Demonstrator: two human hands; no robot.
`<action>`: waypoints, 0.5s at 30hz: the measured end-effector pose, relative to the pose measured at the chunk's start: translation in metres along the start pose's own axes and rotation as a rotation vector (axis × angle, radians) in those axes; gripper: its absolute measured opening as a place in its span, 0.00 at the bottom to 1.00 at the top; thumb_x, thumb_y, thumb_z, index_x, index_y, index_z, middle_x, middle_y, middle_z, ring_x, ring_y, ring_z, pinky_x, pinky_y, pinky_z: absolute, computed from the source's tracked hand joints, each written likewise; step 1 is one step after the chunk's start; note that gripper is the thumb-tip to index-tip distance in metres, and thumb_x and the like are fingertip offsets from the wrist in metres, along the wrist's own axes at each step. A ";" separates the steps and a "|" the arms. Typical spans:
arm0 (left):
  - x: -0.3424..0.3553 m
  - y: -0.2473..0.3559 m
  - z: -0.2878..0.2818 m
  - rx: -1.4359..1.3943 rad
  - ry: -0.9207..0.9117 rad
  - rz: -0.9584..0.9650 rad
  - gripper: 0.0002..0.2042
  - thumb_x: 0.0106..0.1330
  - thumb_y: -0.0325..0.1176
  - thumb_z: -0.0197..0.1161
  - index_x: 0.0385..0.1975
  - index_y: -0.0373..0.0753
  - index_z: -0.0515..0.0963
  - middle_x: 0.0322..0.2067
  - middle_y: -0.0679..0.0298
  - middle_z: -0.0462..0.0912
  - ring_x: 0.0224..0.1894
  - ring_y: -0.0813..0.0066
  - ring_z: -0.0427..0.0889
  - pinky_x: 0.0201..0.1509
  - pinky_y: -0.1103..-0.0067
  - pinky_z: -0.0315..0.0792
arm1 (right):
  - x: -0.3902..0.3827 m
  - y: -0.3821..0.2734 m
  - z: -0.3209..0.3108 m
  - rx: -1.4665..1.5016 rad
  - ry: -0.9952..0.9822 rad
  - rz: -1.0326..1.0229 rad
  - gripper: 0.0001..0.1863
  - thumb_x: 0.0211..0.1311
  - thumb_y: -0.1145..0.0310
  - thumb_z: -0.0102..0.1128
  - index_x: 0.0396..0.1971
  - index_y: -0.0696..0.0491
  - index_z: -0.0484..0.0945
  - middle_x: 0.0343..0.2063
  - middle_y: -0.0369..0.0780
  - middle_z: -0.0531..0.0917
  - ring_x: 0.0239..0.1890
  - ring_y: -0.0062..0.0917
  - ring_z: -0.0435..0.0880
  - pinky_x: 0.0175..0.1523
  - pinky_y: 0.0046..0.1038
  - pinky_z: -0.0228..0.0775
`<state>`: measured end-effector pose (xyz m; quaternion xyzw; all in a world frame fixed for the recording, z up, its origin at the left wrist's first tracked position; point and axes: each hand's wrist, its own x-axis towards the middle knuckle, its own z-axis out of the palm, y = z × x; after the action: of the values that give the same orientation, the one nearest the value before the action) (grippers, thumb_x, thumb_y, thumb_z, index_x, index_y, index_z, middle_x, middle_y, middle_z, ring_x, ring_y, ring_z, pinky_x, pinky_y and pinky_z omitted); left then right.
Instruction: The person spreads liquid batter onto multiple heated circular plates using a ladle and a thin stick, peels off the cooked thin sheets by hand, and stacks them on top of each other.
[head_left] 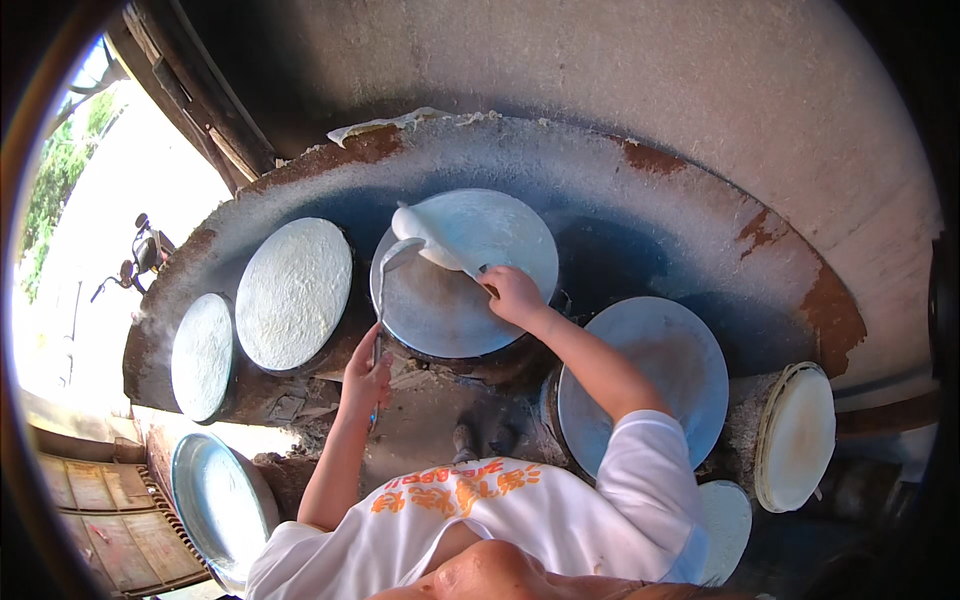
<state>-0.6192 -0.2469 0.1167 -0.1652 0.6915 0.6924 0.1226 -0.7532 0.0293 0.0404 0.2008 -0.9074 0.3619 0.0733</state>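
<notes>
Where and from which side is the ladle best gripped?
Probably the near end of the ladle's long, thin handle, from the person's side, where the left hand grips: it points that way, and the bowl lies over the griddle.

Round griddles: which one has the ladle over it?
The far middle griddle, with the ladle from the left hand above it; the others have no tool over them.

Lit by daylight from the open left side, blown out to white around the bike (148, 250). Dim toward the lower right, mid-toned on the back wall (720, 110). Shadowed dark just right of the middle griddle (430, 315). Glaring in the basin (215, 500). Readable at centre, slightly soft at the right hand (512, 297). Curved hard toward the rim, black in the corners, colour-fringed at left.
</notes>
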 end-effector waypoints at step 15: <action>-0.027 0.015 -0.012 -0.869 -0.214 0.002 0.25 0.73 0.34 0.44 0.67 0.61 0.50 0.16 0.72 0.55 0.10 0.88 0.53 0.09 0.90 0.52 | 0.028 0.036 -0.026 0.066 -0.286 -0.180 0.17 0.42 0.75 0.58 0.37 0.51 0.82 0.37 0.40 0.82 0.43 0.36 0.77 0.51 0.33 0.67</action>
<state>-0.5999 -0.2577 0.1411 -0.1281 0.3201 0.9320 0.1118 -0.7946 0.0622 0.0441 0.3328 -0.8746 0.3511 -0.0309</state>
